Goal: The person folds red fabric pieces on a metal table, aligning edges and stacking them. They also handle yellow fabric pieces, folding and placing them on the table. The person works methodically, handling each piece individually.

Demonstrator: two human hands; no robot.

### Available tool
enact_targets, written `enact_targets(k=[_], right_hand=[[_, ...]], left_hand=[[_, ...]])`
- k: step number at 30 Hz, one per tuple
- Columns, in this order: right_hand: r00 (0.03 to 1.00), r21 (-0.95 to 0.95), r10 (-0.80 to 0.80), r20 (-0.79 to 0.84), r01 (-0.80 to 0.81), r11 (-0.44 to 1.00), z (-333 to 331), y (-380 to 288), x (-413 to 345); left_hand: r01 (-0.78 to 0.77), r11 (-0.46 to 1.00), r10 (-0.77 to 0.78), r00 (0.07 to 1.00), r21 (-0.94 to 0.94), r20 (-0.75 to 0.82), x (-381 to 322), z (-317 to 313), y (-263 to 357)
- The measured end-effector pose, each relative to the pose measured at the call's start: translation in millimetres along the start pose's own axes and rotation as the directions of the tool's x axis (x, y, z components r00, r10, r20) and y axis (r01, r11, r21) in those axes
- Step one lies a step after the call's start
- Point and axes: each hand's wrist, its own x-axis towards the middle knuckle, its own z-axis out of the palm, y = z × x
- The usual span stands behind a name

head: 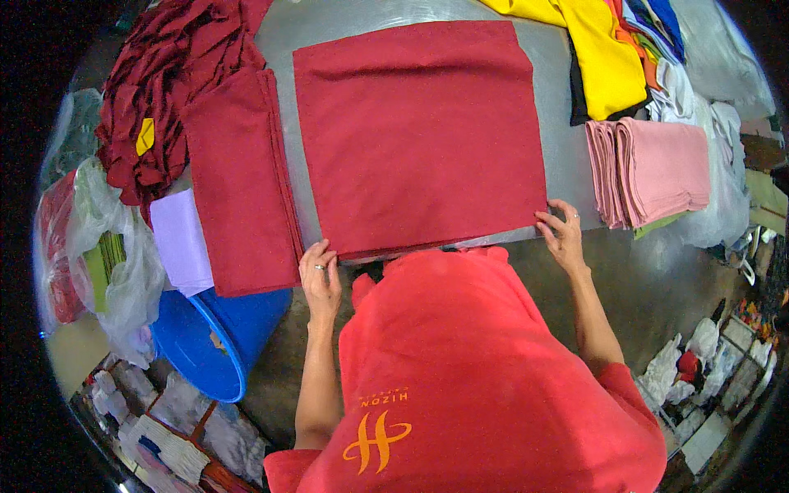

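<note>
A dark red cloth [425,135] lies spread in a near-square on the metal table [561,154], with a crease across its far part. Layered edges show along its near side. My left hand [320,277] pinches the near left corner between thumb and fingers. At the near right corner, my right hand [561,237] grips the edge with its fingertips. Left of this cloth is a folded stack of the same red fabric [240,185], its near end reaching past the table edge.
A crumpled red fabric heap [166,80] fills the far left, near a lilac sheet [182,240]. Below stands a blue plastic bin [203,345]. Folded pink cloths [662,172] and a yellow garment [607,68] lie right. Plastic bags [111,259] hang at the left.
</note>
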Motion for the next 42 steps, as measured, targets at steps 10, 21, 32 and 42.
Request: enact_targets(k=[10, 21, 32, 42], right_hand=[[1.000, 0.065, -0.008, -0.005, 0.008, 0.998, -9, -8, 12], [0.998, 0.085, 0.039, -0.051, -0.035, 0.996, -26, -20, 29], [0.943, 0.642, 0.328, -0.056, -0.218, 0.735, -87, -26, 117], [0.981, 0.507, 0.195, -0.014, -0.161, 0.846, -91, -4, 193]], left_hand=[[-0.007, 0.999, 0.010, 0.998, -0.046, 0.054, 7, -9, 2], [0.054, 0.996, -0.053, 0.999, -0.071, 0.010, 21, -18, 4], [0.401, 0.689, -0.420, 0.900, -0.604, 0.117, 154, -84, 12], [0.317, 0.706, -0.211, 0.948, -0.634, 0.239, 225, -62, -16]])
